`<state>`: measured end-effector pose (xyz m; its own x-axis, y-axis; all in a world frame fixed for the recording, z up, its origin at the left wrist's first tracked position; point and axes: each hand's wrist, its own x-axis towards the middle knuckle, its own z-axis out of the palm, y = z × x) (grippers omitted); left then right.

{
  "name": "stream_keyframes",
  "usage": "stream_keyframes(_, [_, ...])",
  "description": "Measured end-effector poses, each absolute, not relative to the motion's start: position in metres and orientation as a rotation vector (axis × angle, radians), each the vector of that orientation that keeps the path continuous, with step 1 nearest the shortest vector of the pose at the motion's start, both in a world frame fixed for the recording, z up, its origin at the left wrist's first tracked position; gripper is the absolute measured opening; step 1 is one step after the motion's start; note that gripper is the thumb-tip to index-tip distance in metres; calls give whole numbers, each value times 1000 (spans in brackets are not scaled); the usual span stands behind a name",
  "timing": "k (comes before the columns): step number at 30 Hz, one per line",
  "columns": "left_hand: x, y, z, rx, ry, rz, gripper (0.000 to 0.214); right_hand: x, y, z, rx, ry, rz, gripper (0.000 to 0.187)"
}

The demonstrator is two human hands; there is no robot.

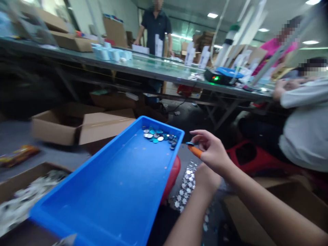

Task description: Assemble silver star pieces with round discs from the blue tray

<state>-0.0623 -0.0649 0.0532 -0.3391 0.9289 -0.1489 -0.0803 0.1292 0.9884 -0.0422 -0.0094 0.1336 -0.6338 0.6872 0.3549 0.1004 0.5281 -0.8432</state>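
My right hand (212,150) is raised just past the right rim of a blue plastic tray (123,181). Between its fingertips and a thumb in an orange cover (195,151), it pinches a small round disc (190,144), dark with a blue tint. Below it my left hand (208,178) is partly covered by the right one, and its fingers are hidden. Beside the left hand lies a strip of shiny silver round pieces (186,186). Inside the tray, several loose discs (155,136), teal, silver and dark, gather at the far end.
Open cardboard boxes (105,128) stand left of the tray; one at lower left holds whitish pieces (28,198). A red stool (172,176) shows under the tray. Across the back runs a long workbench (153,66). One person stands behind it; another sits at right.
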Motion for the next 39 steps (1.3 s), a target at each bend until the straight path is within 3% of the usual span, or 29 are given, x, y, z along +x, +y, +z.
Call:
stream_keyframes(3, [-45, -51, 52, 911, 1375, 1440, 16, 47, -5, 136, -835, -1849, 865, 47])
stream_keyframes(10, [9, -43, 42, 670, 1061, 1410, 44, 152, -19, 71, -1173, -1626, 580, 50])
stream_keyframes(27, [53, -13, 29, 279, 934, 1315, 40, 186, 3, 32, -1171, -1812, 504, 42])
stream_keyframes(39, [52, -20, 33, 10, 736, 1189, 23, 185, -3, 22, -1177, -1630, 575, 46])
